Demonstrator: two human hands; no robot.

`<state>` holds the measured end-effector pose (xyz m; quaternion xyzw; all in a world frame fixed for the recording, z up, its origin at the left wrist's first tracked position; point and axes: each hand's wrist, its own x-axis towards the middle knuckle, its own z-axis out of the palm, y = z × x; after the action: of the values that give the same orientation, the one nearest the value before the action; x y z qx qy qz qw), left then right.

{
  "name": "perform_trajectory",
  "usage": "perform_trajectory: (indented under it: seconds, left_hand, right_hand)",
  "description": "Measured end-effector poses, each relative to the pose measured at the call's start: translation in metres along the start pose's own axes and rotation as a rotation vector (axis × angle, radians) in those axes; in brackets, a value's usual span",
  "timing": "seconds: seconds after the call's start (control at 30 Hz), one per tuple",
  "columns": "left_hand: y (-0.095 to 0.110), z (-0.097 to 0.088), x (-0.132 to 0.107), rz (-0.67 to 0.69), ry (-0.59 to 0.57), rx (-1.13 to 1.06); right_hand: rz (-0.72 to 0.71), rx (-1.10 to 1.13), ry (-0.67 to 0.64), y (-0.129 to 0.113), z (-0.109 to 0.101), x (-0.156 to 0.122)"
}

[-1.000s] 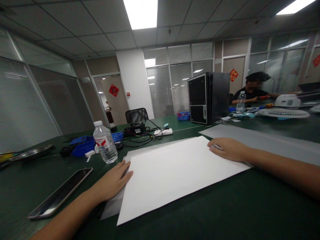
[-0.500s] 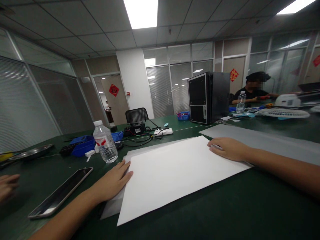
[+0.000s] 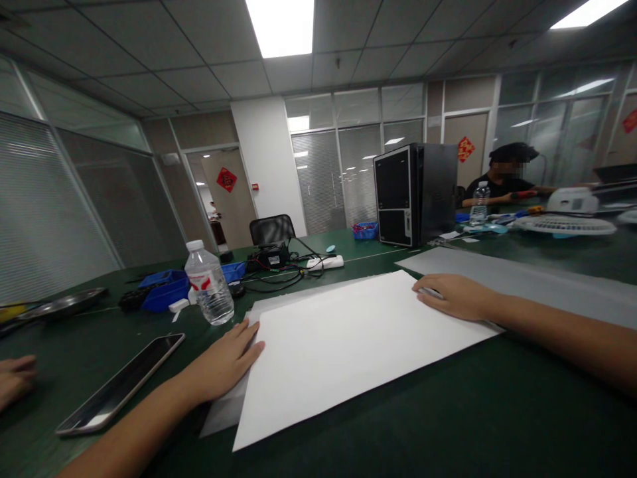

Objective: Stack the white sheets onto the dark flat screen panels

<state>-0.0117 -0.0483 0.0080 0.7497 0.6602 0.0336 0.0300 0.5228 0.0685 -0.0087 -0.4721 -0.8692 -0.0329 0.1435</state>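
A large white sheet of paper (image 3: 338, 352) lies slanted on the dark green table. Underneath it, a greyish translucent sheet (image 3: 223, 415) sticks out along the left and far edges. My left hand (image 3: 229, 362) rests flat on the left edges of both, fingers stretched out and thumb on the white paper. Across the right edge lies my right hand (image 3: 455, 295), palm down, with a pale gap between its thumb and fingers. I see nothing held in either hand.
Left of the paper are a water bottle (image 3: 209, 282), a phone (image 3: 122, 385) and another person's hand (image 3: 17, 382). Behind stand a power strip (image 3: 326, 263) and a black computer tower (image 3: 415, 196). Another grey sheet (image 3: 537, 279) lies to the right, near a white fan (image 3: 565, 224).
The other person's hand at the far left has shifted slightly down and left. My hands and the paper have stayed where they were.
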Motion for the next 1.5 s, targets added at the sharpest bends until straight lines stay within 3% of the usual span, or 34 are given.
perform_trajectory:
  seconds: [0.7,1.03,1.5]
  left_hand:
    - [-0.003,0.002,0.002,0.018,0.067,-0.024]
    - [0.003,-0.001,-0.003,0.020,0.164,-0.069]
    - [0.007,-0.003,0.002,-0.064,0.195,-0.065]
  right_hand:
    - [0.013,-0.025,-0.004,0.000,0.000,0.000]
    - [-0.038,-0.013,0.037,-0.020,-0.010,-0.002]
    - [-0.051,-0.050,0.076,-0.021,-0.012,-0.001]
